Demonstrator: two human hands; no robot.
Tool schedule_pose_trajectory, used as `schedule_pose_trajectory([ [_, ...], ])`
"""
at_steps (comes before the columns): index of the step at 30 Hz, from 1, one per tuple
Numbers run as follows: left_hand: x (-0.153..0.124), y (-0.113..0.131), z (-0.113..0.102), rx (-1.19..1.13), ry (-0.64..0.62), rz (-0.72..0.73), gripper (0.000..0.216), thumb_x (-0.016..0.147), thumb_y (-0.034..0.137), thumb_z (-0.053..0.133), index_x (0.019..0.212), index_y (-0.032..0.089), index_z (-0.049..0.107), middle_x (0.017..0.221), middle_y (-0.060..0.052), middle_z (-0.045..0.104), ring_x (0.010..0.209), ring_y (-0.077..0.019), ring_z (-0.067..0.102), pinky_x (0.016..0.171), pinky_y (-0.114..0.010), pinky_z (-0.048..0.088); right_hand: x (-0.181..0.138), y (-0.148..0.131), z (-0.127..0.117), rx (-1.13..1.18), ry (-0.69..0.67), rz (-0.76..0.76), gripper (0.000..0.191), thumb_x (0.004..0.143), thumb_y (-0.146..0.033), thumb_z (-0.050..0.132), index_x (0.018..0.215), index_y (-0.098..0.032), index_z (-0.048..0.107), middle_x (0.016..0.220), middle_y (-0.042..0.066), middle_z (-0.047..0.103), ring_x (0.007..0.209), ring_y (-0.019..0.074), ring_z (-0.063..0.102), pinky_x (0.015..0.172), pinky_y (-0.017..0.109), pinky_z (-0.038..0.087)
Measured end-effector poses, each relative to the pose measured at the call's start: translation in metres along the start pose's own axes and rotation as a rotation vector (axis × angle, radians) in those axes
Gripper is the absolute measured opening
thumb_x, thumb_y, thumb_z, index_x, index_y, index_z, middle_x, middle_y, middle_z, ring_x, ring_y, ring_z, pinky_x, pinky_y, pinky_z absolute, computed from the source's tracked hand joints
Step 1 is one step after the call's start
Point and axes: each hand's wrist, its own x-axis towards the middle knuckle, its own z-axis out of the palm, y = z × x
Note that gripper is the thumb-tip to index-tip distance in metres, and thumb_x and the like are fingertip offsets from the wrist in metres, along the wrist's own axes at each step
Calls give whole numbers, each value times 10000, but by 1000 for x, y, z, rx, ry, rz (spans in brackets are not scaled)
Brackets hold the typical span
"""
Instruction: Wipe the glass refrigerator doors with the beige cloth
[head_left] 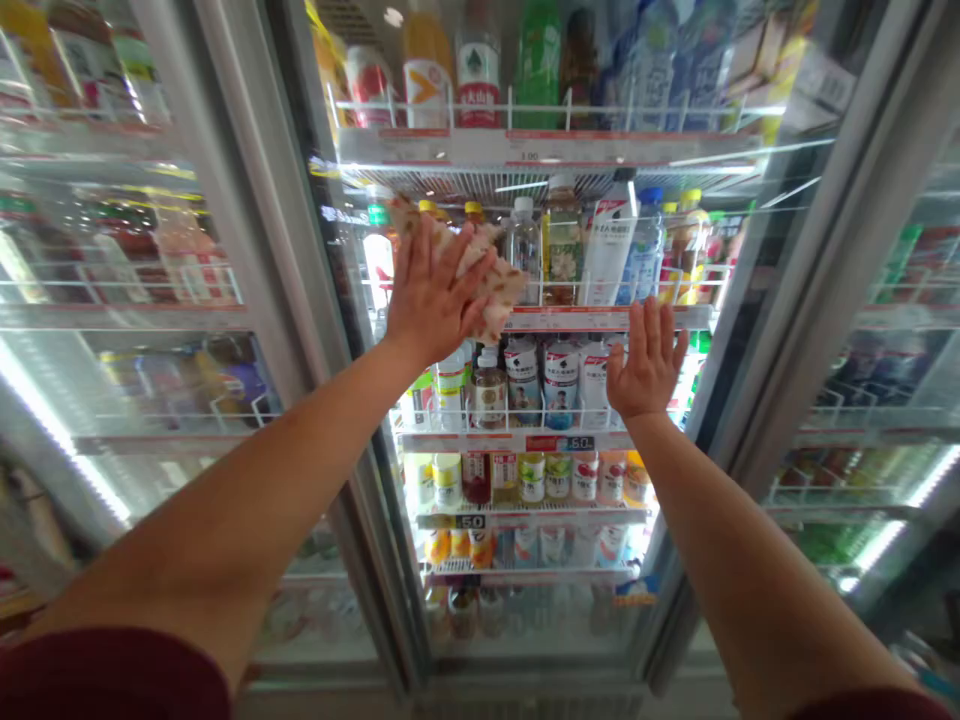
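I face the glass door [720,240] of a drinks cooler. My left hand [431,295] lies flat with spread fingers on a crumpled patterned cloth [491,280], pressing it against the upper part of the glass. My right hand [646,362] rests flat and open on the same glass, lower and to the right, with nothing in it. Behind the glass stand rows of bottles [559,245] on white wire shelves [517,432].
Grey door frames run at the left [247,230] and at the right [817,270] of this door. More glass doors with stocked shelves stand at the far left [112,290] and far right [900,400]. Bright light strips glare along the lower sides.
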Motion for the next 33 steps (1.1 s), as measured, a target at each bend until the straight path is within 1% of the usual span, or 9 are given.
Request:
schedule_pose_trajectory([
  [2,-12,7,6,-13,60,-49,541,1092,410,396,1572,166,454,1748,-7,162,1484,-239,-389,1296,-567,-148,0,1,1,-3,8,-8,656,1007,-387,372,1632,-186,364,1669,122,418,1598,291,280,1297,563,168],
  [6,-56,25,22,-127,-89,437,416,1064,344,521,1471,284,587,1663,44,398,1607,-178,-86,1351,-445,74,-1,1,2,-15,33,-18,645,1023,-391,361,1632,-178,361,1667,127,421,1592,285,293,1296,550,172],
  [8,-60,12,20,-131,-131,538,443,1074,317,524,1516,306,530,1681,49,362,1616,-164,-3,1348,-429,93,-1,1,2,-22,43,-27,642,1025,-396,359,1627,-174,369,1664,128,425,1588,287,303,1291,546,184],
  [11,-45,-23,5,-44,-18,184,555,1093,389,497,1611,215,399,1755,-41,119,1584,-307,-186,1306,-626,2,-1,2,2,-23,36,-22,648,1017,-387,370,1629,-175,365,1668,130,417,1589,290,296,1290,550,179],
  [14,-43,-30,0,32,42,-150,579,1102,428,450,1608,150,397,1761,-55,47,1549,-346,-257,1292,-644,-34,-1,3,3,-14,15,-16,666,1002,-372,389,1637,-176,349,1674,130,406,1598,295,271,1290,560,167],
  [18,-87,8,13,-47,-103,77,513,1033,376,631,1525,270,532,1717,-12,281,1563,-332,-240,1303,-673,78,-2,4,3,-11,23,-19,664,1002,-369,389,1637,-176,349,1673,127,409,1597,292,273,1292,556,169],
  [21,-99,13,13,-89,-274,335,441,1051,372,604,1490,361,559,1663,59,392,1621,-273,9,1336,-562,150,-2,3,3,-13,29,-24,662,1005,-368,386,1639,-182,346,1672,125,412,1595,291,278,1292,556,170],
  [28,-42,-34,-11,92,36,-137,633,1109,405,465,1677,224,250,1757,-83,81,1582,-332,-194,1305,-662,59,-2,3,3,1,47,-27,667,1000,-370,400,1635,-172,351,1669,135,414,1592,297,283,1290,562,176],
  [33,-100,14,14,40,-15,83,551,1050,391,601,1571,267,474,1702,-56,316,1596,-328,-144,1327,-618,106,-2,4,3,-5,40,-20,663,1000,-363,394,1634,-174,353,1673,136,407,1597,294,278,1291,567,177],
])
